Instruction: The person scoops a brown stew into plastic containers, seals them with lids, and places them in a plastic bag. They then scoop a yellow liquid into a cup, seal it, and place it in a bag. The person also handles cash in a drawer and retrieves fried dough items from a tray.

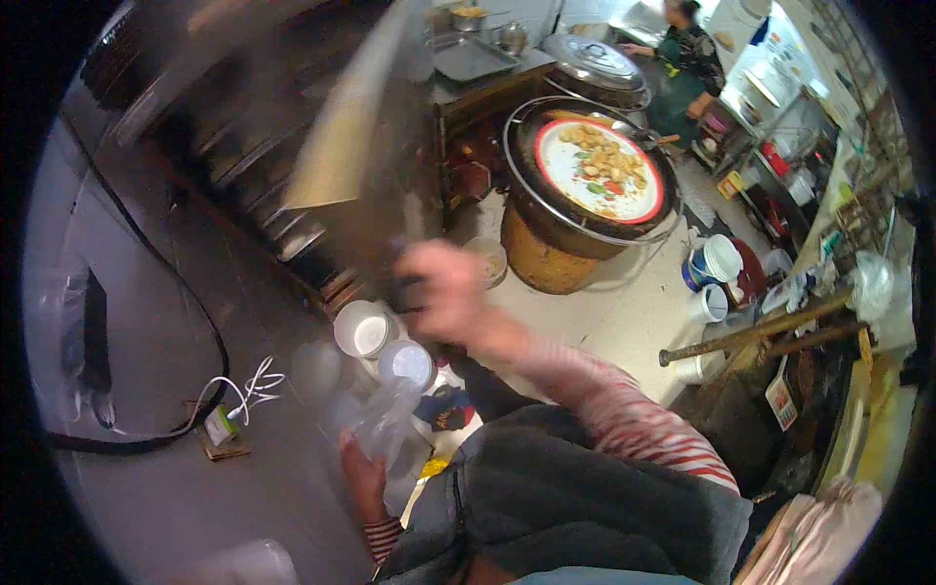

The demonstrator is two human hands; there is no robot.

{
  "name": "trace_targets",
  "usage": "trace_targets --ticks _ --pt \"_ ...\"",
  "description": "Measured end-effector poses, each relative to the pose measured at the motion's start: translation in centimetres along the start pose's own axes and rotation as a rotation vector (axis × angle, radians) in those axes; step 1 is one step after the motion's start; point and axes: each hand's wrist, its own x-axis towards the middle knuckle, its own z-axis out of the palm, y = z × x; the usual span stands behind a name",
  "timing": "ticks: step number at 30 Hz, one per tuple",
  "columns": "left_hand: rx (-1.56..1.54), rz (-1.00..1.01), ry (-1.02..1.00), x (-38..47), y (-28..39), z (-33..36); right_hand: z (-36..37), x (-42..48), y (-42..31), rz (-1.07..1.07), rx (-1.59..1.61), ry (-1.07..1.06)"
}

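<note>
My left hand [363, 468] is at the lower middle and holds a clear plastic bag [387, 420] over the grey surface. My right hand [446, 292], blurred by motion, is in mid-picture with its fingers curled round a dark object [408, 292], whose kind cannot be told. Above it is a blurred, long, pale flat thing [340, 146]; whether it joins the dark object is unclear. Between the hands are a white tub [362, 329] and a second white tub [406, 364], side by side.
A red-rimmed plate [603, 172] of fried food lies atop a drum-shaped stove [559, 256]. Behind it is a large metal lid [594, 62]. A co-worker [680, 80] stands at the back right. A white cable [252, 391] and a black cable [168, 270] lie at left. Wooden poles [753, 329] jut from the right.
</note>
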Motion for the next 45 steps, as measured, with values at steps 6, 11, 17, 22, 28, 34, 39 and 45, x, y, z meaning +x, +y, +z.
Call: trace_targets --ticks 6,11,17,22,28,34,39,45 --pt "-0.55 -0.239 -0.031 0.1 -0.2 1.3 -29.0 -3.1 12.0 0.475 0.203 0.711" --pt "-0.315 -0.141 -0.047 2.1 1.3 0.2 -26.1 -13.4 14.2 0.885 0.009 0.332" --pt "-0.29 -0.206 -0.027 7.5 6.3 -1.8 -0.4 -9.1 19.5 0.582 -0.047 -0.887" --pt "-0.515 -0.611 -0.114 14.6 11.4 -4.8 21.3 25.6 30.5 -0.306 -0.303 -0.171" --pt "-0.149 -0.256 0.208 19.1 15.0 -6.2 37.3 38.1 36.9 -0.315 -0.459 -0.635" --pt "-0.619 -0.817 0.011 20.8 13.7 -6.6 45.8 41.4 40.6 -0.137 -0.514 -0.745" --pt "-0.282 -0.64 0.156 19.2 11.0 -4.0 48.8 42.1 40.8 -0.039 -0.508 -0.78" --pt "-0.322 -0.711 0.157 18.9 7.2 -2.5 47.0 41.5 41.8 0.024 -0.324 -0.658"
